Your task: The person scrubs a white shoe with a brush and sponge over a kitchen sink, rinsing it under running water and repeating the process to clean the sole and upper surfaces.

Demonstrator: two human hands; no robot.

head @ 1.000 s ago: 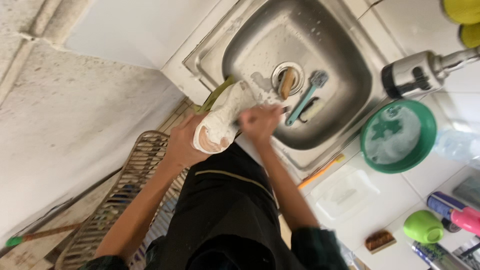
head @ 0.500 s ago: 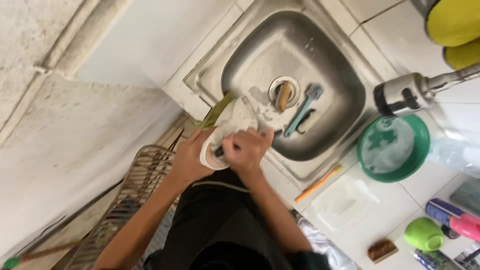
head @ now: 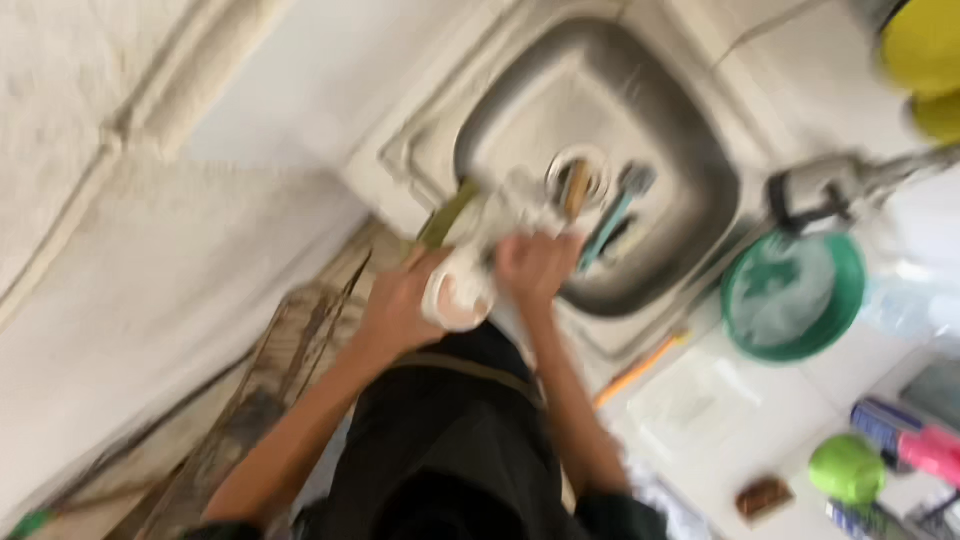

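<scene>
Left hand cups white shoe at steel sink edge; right hand closed on it, presumably scrubbing. Frame blurred. Best: steady grip, short firm strokes, keep shoe over basin. Green bowl sits on counter.

White counter: steel sink, green bowl, orange stick.

Utensils are crowding the sink near its drain; the tap and green bowl are blocking its right side.
</scene>
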